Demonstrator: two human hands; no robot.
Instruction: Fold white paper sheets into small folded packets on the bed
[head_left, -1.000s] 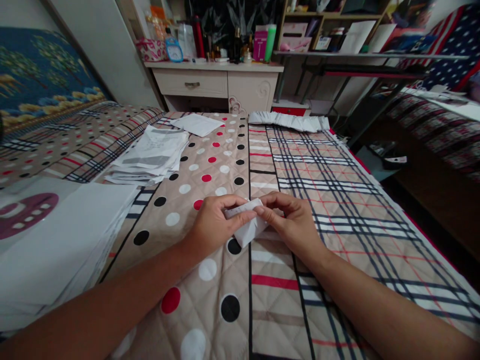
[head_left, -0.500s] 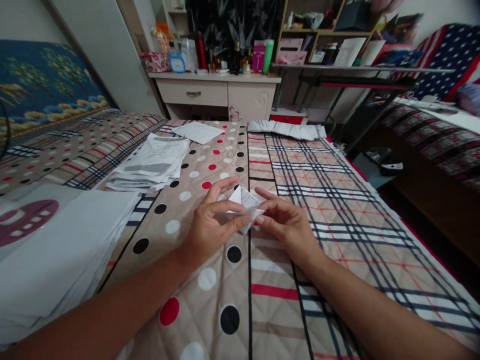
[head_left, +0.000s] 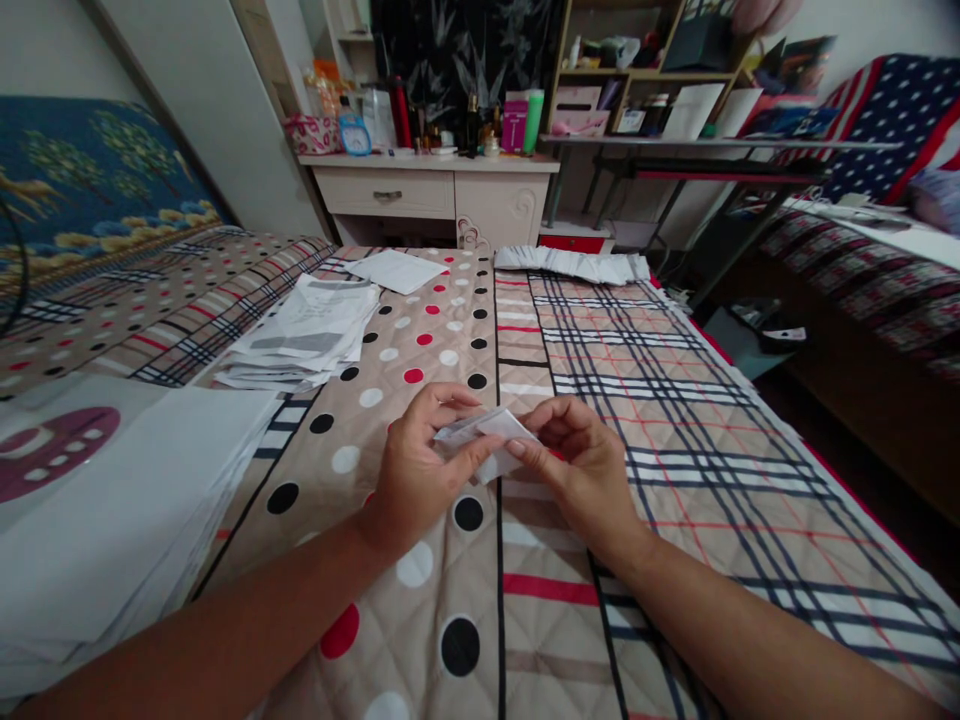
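"Where is the paper, from your fingers?"

"Right between them. The folded paper [head_left: 511,422] sits in the gap where my two hands meet, with my left hand [head_left: 420,465] on one side and my right hand [head_left: 581,470] on the other. Neither is nearer, since both touch it, though my left covers more of it."

"Which way does it run?"

"Its longer direction looks crosswise to me, from my left fingers over to my right thumb, with a slanted edge along the top and a corner dropping below my thumbs. I can't tell whether that corner meets the bedspread [head_left: 712,420] underneath."

"And your grip?"

"Both hands are pinching the paper. My left thumb lies across its near face, the fingers bent round the far side. My right thumb presses the right end, its fingers curled behind; just where those tips bear is hidden. The thumbs point at each other, nearly meeting, palms turned inward."

"What else is about?"

"Beyond my left fingers, a stack of printed sheets [head_left: 311,325], and past it a loose sheet [head_left: 399,271]. Farther off, beyond my right fingers, a row of folded papers [head_left: 574,264] lies crosswise."
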